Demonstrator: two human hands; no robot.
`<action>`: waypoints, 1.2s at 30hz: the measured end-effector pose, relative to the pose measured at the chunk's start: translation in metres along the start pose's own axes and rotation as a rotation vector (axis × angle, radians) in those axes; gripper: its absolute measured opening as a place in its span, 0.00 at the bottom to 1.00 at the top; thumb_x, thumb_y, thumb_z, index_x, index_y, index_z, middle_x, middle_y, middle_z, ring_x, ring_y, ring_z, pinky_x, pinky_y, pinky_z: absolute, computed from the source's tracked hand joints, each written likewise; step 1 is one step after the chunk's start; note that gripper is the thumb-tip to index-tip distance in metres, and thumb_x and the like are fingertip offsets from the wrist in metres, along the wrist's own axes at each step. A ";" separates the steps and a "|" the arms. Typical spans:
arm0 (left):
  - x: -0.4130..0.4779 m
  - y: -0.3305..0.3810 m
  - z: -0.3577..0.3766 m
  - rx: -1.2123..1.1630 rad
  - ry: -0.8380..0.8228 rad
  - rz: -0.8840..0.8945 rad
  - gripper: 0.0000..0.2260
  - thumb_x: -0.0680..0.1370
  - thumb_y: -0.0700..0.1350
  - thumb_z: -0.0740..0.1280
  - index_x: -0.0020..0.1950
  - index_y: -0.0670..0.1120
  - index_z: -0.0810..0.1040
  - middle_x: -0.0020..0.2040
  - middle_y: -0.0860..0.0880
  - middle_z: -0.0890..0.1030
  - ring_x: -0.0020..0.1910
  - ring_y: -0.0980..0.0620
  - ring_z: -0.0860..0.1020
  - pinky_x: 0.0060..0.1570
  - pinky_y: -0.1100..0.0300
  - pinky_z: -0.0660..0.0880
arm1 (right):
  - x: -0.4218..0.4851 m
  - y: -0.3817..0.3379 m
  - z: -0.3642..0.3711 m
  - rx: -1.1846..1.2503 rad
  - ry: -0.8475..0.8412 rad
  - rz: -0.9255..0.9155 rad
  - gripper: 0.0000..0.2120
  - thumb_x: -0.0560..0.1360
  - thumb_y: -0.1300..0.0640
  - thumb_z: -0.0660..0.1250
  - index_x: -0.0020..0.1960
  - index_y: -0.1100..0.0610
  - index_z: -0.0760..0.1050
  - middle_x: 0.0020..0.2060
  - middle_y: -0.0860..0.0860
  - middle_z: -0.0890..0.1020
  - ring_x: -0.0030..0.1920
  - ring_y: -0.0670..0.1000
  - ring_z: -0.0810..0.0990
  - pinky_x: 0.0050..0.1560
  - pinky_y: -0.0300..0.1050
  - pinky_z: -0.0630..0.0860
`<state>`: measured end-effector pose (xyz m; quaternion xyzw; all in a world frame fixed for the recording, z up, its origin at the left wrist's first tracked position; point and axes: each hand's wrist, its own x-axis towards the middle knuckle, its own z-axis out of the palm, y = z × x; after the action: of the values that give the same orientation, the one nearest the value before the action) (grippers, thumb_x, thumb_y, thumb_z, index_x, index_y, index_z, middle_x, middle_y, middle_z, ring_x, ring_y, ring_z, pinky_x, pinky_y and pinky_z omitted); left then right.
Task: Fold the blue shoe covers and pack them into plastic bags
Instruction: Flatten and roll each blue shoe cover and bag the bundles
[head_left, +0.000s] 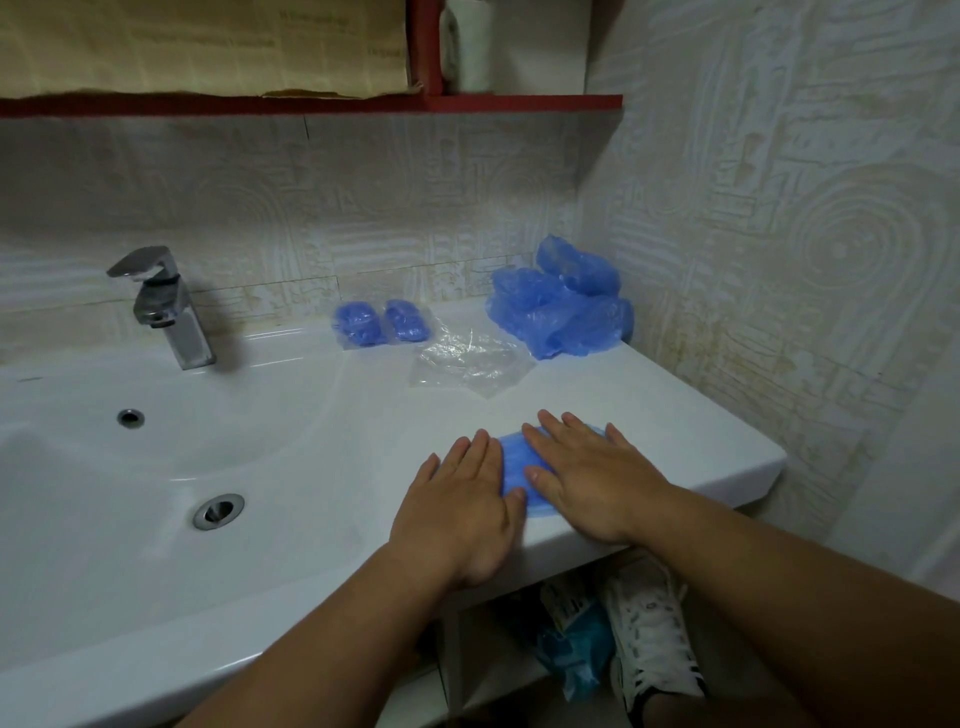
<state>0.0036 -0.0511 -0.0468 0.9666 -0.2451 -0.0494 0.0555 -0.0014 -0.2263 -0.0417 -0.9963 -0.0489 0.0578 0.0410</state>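
Left hand (460, 512) and right hand (589, 480), fingers flat and gripping nothing, press one blue shoe cover (513, 462). Done: two bagged covers (363, 323), 11 o'clock. Left: empty plastic bag (467, 359), 12; unfolded pile (561, 309), 1.

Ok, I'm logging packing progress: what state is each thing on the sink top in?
Shoe cover: flat, pressed under both hands.
Left hand: open, palm down.
Right hand: open, palm down.
Pile of covers: loose, unfolded, in the corner.
Clear bag: empty, lying crumpled.
Two bundles: folded, inside clear plastic.
Tap: no water running.
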 end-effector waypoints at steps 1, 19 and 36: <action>0.000 -0.001 0.000 0.001 -0.001 -0.008 0.29 0.84 0.59 0.42 0.80 0.47 0.40 0.81 0.50 0.41 0.80 0.52 0.41 0.78 0.52 0.41 | 0.000 0.003 0.000 0.009 -0.004 0.016 0.29 0.82 0.37 0.42 0.80 0.44 0.40 0.80 0.45 0.40 0.79 0.48 0.40 0.78 0.56 0.41; -0.020 -0.013 0.007 -0.066 0.397 0.281 0.32 0.70 0.72 0.61 0.70 0.57 0.72 0.70 0.59 0.72 0.68 0.57 0.69 0.69 0.60 0.61 | -0.030 0.020 -0.011 0.221 0.028 -0.116 0.45 0.74 0.28 0.56 0.80 0.45 0.38 0.79 0.43 0.38 0.78 0.43 0.38 0.78 0.52 0.39; 0.001 -0.024 -0.020 -0.179 0.215 0.224 0.21 0.70 0.62 0.70 0.60 0.54 0.80 0.57 0.59 0.78 0.54 0.57 0.76 0.58 0.58 0.74 | -0.033 0.047 -0.008 0.382 0.358 -0.106 0.14 0.74 0.56 0.72 0.59 0.50 0.82 0.53 0.41 0.81 0.52 0.39 0.74 0.58 0.31 0.68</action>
<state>0.0185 -0.0288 -0.0303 0.9243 -0.3385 0.0389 0.1721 -0.0290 -0.2772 -0.0347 -0.9609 -0.0810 -0.1132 0.2394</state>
